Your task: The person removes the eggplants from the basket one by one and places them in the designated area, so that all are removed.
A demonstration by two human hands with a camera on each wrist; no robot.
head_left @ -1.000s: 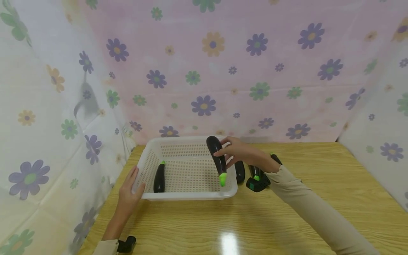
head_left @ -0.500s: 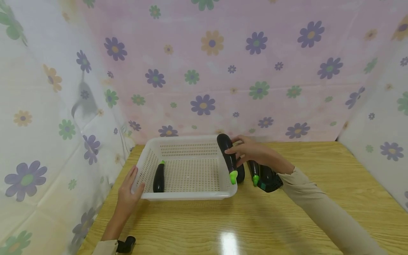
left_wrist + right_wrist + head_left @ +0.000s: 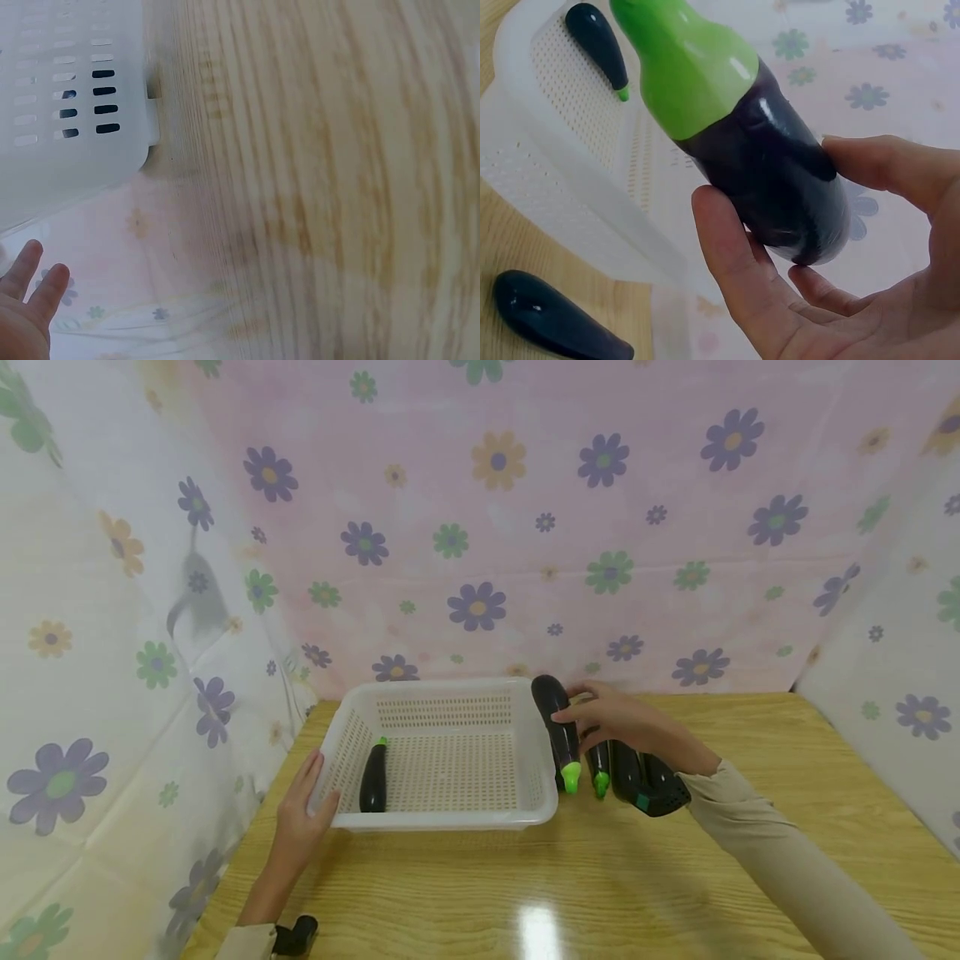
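My right hand (image 3: 611, 718) pinches a dark purple eggplant (image 3: 552, 714) between thumb and fingers, just past the right rim of a white perforated basket (image 3: 450, 817). The eggplant's bright green cap points down toward me in the head view; the right wrist view shows the held eggplant (image 3: 772, 172) close up, its cap nearest the camera. Another eggplant (image 3: 373, 781) lies inside the basket along its left side. My left hand (image 3: 300, 814) touches the basket's front left corner, fingers fairly straight along the outside and thumb by the front rim.
On the wood-grain table (image 3: 450, 893), several more eggplants lie right of the basket, one with a green cap (image 3: 601, 783) toward me. The held eggplant, right hand and wrist camera (image 3: 660, 797) partly cover them. Flower-print cloth (image 3: 480, 527) stands behind and at both sides.
My right hand has carried the eggplant rightward, from over the basket's right part to beyond its right rim. The left hand and the basket stay in place.
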